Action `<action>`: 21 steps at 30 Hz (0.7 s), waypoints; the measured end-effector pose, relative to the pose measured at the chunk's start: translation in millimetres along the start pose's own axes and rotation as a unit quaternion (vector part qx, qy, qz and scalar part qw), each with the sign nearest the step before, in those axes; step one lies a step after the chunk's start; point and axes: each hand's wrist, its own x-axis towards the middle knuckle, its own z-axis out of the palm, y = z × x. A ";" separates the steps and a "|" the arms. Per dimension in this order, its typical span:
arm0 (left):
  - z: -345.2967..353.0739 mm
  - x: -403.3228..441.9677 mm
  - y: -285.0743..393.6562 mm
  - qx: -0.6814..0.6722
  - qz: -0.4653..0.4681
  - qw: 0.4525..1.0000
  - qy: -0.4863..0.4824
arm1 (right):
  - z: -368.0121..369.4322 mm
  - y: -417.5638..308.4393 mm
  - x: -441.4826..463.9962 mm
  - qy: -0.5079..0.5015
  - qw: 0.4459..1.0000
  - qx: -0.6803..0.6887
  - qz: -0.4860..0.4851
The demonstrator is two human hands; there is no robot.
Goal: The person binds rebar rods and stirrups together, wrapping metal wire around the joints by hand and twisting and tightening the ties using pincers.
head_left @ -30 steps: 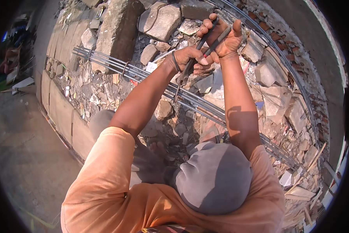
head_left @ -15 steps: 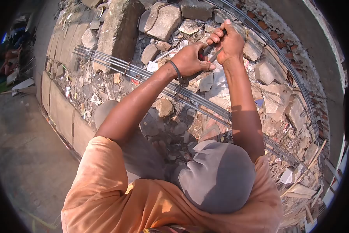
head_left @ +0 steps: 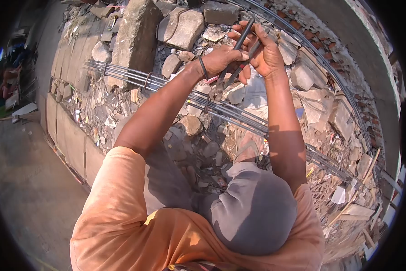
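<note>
Black long-handled pliers point(head_left: 244, 34) sit between my two hands, their jaws pointing down at the bundle of steel bars point(head_left: 239, 118). My left hand point(head_left: 220, 59) is closed around the tool near its pivot, a dark band on the wrist. On the other side, my right hand point(head_left: 266, 53) has its fingers partly curled against the handles. Rusty wire ties or rings point(head_left: 147, 80) go round the bars. The jaws are close to one ring; whether they touch it I cannot tell.
Concrete blocks point(head_left: 135, 40) and broken rubble point(head_left: 182, 28) lie around the bars. More long bars point(head_left: 323, 63) curve along the right side. A paved edge point(head_left: 67, 124) runs at the left, and wood strips point(head_left: 354, 210) lie at lower right.
The pliers have turned so that their handles show again between my hands. My right hand has opened somewhat from its tighter curl, and my left hand has moved slightly up.
</note>
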 end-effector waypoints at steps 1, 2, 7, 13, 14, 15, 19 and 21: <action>7.3 0.8 5.3 0.003 -0.001 1.000 -0.023 | 0.7 -7.9 -8.2 0.013 1.000 -0.021 0.001; 15.9 0.7 11.0 0.029 0.002 0.999 -0.036 | 2.5 -17.3 -16.7 0.024 0.999 -0.044 -0.001; 63.5 -13.1 26.9 0.258 0.040 0.965 -0.018 | 22.2 -81.8 -119.3 0.097 0.989 0.001 -0.110; 156.8 -28.2 -38.5 0.191 0.112 0.967 -0.125 | 22.0 -125.9 -270.2 0.207 0.940 -0.035 -0.270; 172.0 -28.7 -38.4 0.154 0.069 0.974 -0.151 | 22.2 -126.5 -286.7 0.210 0.935 -0.030 -0.286; 180.6 -30.8 -38.9 0.115 0.024 0.977 -0.179 | 23.6 -126.2 -303.2 0.216 0.928 -0.026 -0.301; 212.9 -11.0 -54.7 -0.018 -0.075 0.970 -0.232 | 20.9 -116.3 -359.3 0.305 0.878 -0.028 -0.368; 222.1 6.0 -67.9 -0.079 -0.126 0.963 -0.224 | 21.7 -109.1 -378.4 0.408 0.822 -0.024 -0.397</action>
